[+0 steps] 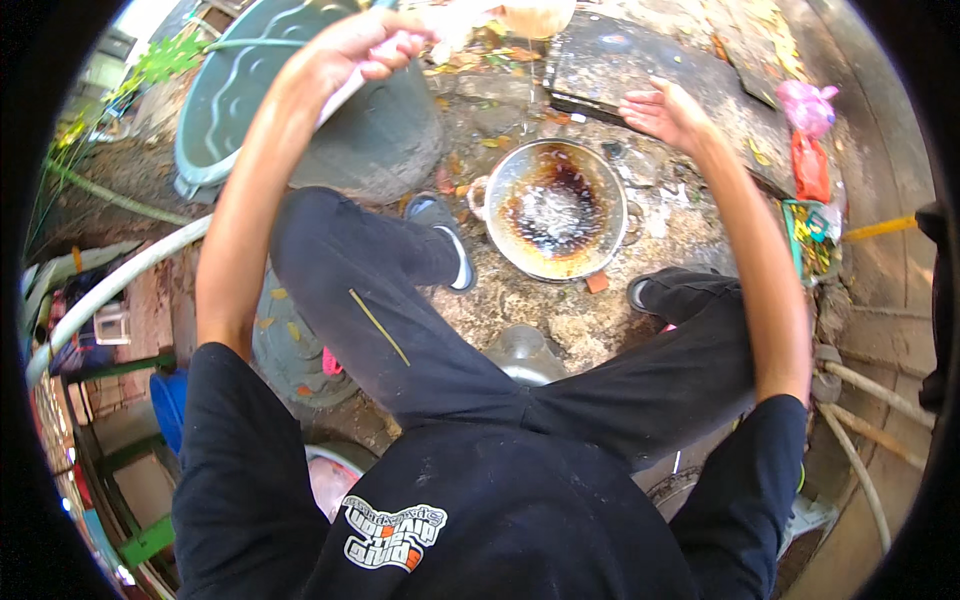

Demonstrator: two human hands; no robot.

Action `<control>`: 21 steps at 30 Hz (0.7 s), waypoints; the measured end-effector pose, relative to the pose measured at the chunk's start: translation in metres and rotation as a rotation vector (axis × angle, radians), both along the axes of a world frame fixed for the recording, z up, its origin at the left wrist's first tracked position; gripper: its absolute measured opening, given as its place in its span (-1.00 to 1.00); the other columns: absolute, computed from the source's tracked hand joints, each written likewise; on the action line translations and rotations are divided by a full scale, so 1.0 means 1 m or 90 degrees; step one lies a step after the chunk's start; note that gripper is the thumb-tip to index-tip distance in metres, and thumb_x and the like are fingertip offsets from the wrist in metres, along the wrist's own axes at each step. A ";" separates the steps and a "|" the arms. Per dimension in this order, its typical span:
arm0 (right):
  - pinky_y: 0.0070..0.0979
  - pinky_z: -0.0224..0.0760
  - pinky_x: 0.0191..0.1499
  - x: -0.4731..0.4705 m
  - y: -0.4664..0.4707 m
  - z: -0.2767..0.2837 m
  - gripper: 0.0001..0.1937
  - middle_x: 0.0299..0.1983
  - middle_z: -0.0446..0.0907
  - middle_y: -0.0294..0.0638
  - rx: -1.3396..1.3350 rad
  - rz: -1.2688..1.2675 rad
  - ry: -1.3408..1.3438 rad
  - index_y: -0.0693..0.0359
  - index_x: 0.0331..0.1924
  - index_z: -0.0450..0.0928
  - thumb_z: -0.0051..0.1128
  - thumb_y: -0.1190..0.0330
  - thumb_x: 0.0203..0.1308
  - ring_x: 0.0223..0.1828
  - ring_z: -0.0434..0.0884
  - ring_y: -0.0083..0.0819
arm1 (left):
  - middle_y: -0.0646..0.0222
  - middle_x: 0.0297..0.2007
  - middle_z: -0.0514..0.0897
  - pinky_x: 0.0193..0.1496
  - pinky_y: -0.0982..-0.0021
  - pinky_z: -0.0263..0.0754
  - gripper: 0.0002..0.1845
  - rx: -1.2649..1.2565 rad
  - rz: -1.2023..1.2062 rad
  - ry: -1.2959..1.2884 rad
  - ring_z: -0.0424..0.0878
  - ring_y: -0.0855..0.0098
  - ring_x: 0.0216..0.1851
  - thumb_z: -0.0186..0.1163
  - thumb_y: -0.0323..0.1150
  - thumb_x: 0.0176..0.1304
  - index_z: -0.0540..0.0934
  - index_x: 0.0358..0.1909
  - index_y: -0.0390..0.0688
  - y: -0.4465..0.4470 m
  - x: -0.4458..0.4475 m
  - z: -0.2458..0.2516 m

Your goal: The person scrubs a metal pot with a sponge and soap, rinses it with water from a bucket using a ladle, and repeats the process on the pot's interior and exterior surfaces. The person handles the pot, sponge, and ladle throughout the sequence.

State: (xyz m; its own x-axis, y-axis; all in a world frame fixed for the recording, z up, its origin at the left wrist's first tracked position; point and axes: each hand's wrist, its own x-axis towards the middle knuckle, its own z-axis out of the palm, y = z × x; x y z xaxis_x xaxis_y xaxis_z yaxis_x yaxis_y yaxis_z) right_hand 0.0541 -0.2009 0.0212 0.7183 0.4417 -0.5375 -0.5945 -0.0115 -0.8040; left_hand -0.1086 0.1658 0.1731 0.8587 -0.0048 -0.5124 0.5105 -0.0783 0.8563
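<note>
My left hand point(375, 52), high in the view, is closed around the handle of a pale dipper point(534, 16), whose bowl is partly cut off by the upper edge. A thin stream of water falls from the bowl. Below it, a round metal pan point(555, 210) with brown and black burnt stains inside stands on the wet ground between my feet, water splashing at its middle. My right hand point(664, 112) is held above and right of the pan, fingers apart and holding nothing.
A large green plastic tub point(360, 150) lies tilted at the upper left. A dark stone slab point(652, 67) is at the upper right, beside pink point(806, 105) and red point(810, 169) plastic bags. A metal pot point(521, 349) sits between my legs. Hoses point(112, 289) run at left.
</note>
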 end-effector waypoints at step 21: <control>-0.46 0.51 -0.46 -0.025 0.023 -0.214 -0.70 -0.50 0.52 -0.24 0.205 -0.194 0.264 0.29 -0.27 0.50 -0.18 0.24 0.44 -0.52 0.52 -0.44 | 0.41 -0.66 0.49 -0.71 0.35 0.23 -0.78 0.367 -0.160 0.005 0.39 0.53 -0.75 0.19 -0.30 0.26 0.61 -0.41 -0.26 -0.095 -0.007 -0.155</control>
State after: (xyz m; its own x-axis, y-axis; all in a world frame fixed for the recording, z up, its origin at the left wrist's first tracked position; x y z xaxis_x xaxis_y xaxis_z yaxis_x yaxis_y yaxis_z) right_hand 0.0296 -0.1777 -0.1923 0.5977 0.4350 -0.6734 -0.7970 0.4138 -0.4399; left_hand -0.1159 0.0706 0.0179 0.8635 0.0724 -0.4990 0.4222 -0.6449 0.6371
